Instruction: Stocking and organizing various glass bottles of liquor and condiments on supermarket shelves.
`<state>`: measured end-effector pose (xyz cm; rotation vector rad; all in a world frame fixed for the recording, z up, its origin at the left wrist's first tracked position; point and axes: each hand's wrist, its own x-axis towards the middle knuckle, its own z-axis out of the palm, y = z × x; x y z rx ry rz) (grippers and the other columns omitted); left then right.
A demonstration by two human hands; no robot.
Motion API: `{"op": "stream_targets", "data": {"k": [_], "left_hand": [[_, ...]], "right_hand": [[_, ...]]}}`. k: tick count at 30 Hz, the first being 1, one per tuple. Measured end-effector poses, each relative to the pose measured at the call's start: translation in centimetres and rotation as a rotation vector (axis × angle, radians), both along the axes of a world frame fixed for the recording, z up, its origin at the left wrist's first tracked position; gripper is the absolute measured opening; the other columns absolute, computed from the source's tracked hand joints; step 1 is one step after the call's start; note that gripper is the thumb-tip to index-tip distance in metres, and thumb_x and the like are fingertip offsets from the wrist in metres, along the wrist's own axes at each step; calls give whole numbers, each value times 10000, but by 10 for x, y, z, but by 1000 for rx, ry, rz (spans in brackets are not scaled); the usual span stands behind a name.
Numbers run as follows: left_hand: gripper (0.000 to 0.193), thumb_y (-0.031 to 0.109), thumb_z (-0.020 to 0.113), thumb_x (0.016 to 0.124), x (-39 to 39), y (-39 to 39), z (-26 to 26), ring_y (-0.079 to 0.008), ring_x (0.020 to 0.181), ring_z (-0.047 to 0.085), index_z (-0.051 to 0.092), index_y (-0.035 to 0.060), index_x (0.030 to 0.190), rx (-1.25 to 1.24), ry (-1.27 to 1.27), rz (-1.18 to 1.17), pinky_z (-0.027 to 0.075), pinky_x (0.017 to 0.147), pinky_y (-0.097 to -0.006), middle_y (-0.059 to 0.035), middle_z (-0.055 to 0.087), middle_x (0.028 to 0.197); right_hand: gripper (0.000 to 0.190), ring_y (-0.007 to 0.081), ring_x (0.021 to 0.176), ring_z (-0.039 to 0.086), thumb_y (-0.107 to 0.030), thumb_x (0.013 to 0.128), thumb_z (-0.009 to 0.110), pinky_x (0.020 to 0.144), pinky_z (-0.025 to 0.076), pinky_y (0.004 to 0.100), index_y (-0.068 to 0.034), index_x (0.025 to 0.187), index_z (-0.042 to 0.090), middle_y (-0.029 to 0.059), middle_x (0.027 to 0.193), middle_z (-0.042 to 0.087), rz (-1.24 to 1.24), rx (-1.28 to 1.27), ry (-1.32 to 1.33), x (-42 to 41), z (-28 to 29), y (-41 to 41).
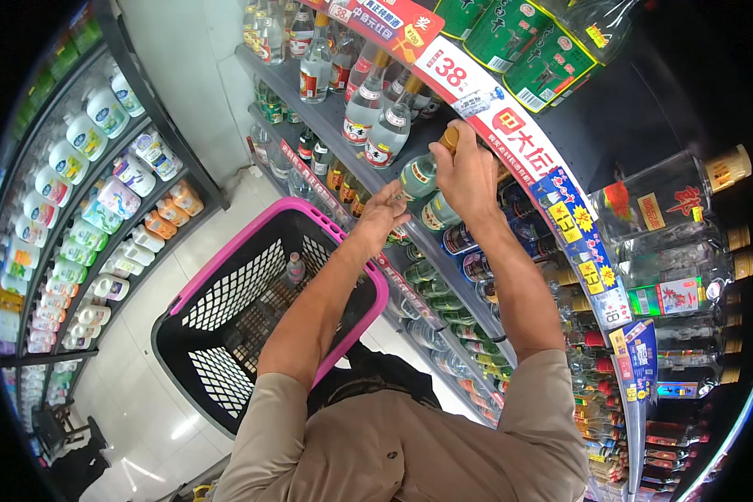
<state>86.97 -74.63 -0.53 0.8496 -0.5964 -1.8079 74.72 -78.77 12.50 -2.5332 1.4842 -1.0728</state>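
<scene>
My right hand (467, 172) grips the gold-capped neck of a clear glass bottle (418, 176) with a green label, tilted at the front of a shelf. Beside the bottle's lower end is my left hand (379, 216), fingers spread and touching or nearly touching it; which one I cannot tell. A similar bottle (438, 212) lies just below it in the picture. Clear bottles with red and white labels (387, 135) stand to the left on the same shelf. Under my left forearm, a black shopping basket with a pink rim (282, 204) holds a small bottle (295, 268).
A price strip (477, 94) runs along the shelf edge above my hands. Large green boxes (543, 69) and glass bottles (656, 194) fill the upper shelf. More bottles (445, 301) line the lower shelves. Across the tiled floor (132, 351), another rack holds plastic bottles (88, 138).
</scene>
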Motion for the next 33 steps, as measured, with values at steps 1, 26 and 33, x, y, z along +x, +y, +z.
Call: {"op": "stream_targets", "data": {"k": [1,26,33], "left_hand": [[567,35,442,944,1,0,-6,-236,1348,309,197,39,1455,-3,-2,4,367,1045,-365,-100,256,1499],[674,63,587,858,54,186,-53,-319,1289,383,229,-38,1421,71,294,342,377,1043,-441,-193,308,1451],[633,79,604,857,59,239,-55,-315,1236,454,292,-45,1394,38,292,339,418,1012,-421,-183,381,1410]], "right_hand": [[365,415,751,633,-114,816,655,661,494,442,17,1128,519,243,827,644,-13,17,-37,3,0,2],[268,419,985,572,-182,877,534,874,426,497,27,1041,572,246,989,615,-247,61,70,8,-19,-49],[303,227,601,637,-113,872,510,529,547,385,34,1136,503,150,779,607,-230,150,-150,10,-48,-64]]}}
